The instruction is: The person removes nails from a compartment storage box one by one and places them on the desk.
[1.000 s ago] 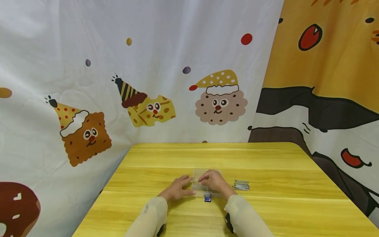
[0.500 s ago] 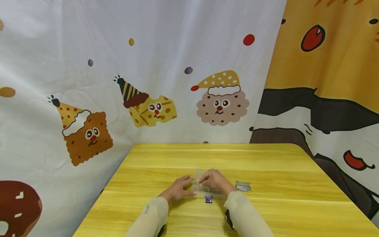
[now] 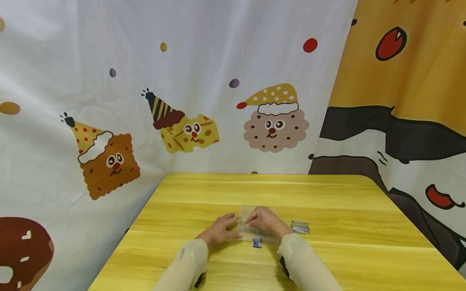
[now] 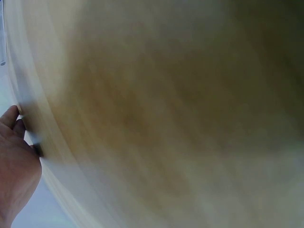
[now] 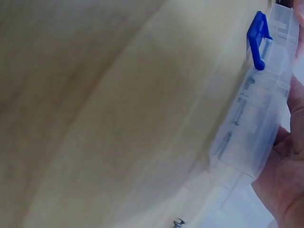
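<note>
Item: clear plastic compartment box (image 3: 257,226), blue latch (image 3: 257,242) on the side nearest me, lying flat on the yellow table (image 3: 327,194) between my two hands. My right hand (image 3: 267,221) rests over the box's top with fingers curled down on its lid edge, grasping it; my left hand (image 3: 220,229) lies flat beside the box's left end, fingers straight and fingertips touching it, holding nothing. In the right wrist view the box (image 5: 256,104) shows divided cells with what look like small screws or pins inside, and the latch (image 5: 258,38) stands out from the box, apparently unclipped. Just past my right hand: a loose bundle of metal nails (image 3: 300,227) on the tabletop, not yet in the box, so I judge the sorting unfinished. Markings: no brand, label or legible writing on box, nails or table. Left wrist view mostly blurred.
</note>
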`<action>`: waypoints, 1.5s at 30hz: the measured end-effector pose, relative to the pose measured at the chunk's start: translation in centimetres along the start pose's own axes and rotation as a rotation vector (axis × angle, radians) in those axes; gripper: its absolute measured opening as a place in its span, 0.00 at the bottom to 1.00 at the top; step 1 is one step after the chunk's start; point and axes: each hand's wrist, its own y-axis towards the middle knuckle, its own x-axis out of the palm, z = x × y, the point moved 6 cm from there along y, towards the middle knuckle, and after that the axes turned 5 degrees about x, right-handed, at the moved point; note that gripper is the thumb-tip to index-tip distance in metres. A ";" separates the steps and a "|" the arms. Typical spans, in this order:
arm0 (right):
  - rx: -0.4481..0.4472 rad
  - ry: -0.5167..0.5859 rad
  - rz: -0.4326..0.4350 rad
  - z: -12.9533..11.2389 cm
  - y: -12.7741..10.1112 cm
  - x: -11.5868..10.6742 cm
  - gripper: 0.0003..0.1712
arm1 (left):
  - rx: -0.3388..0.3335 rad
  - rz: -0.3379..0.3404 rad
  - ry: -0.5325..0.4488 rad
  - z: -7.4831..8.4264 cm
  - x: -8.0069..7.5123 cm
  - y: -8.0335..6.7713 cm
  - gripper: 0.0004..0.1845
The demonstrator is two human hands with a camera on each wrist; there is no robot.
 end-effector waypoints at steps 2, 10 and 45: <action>-0.018 -0.010 0.003 0.0 0.1 0.1 0.03 | 0.000 -0.001 -0.002 -0.1 0.0 0.0 0.38; -0.089 -0.133 0.024 -0.4 0.3 0.3 0.05 | 0.015 -0.001 0.009 -0.3 0.2 0.1 0.38; -0.151 -0.225 -0.014 -0.9 0.5 0.3 0.05 | 0.028 -0.006 0.024 -0.2 0.0 0.2 0.38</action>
